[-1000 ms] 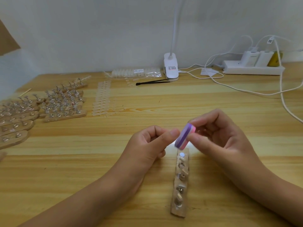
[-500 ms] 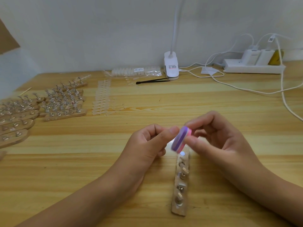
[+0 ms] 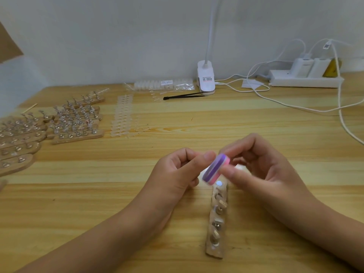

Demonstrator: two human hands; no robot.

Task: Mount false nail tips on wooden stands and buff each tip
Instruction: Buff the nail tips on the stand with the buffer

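Head: buffer block (image 3: 215, 168) between right fingers (image 3: 230, 172), against left thumb (image 3: 207, 155).

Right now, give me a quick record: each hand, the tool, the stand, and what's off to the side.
Right hand: pinches the buffer block
Left hand: fingers curled, thumb tip at the block's upper end; anything held is hidden
Wooden stand: lies on the table between the forearms
Buffer block: purple and pink, tilted, over the stand's far end
Spare stands: rows at far left
Tweezers: beside the lamp clip
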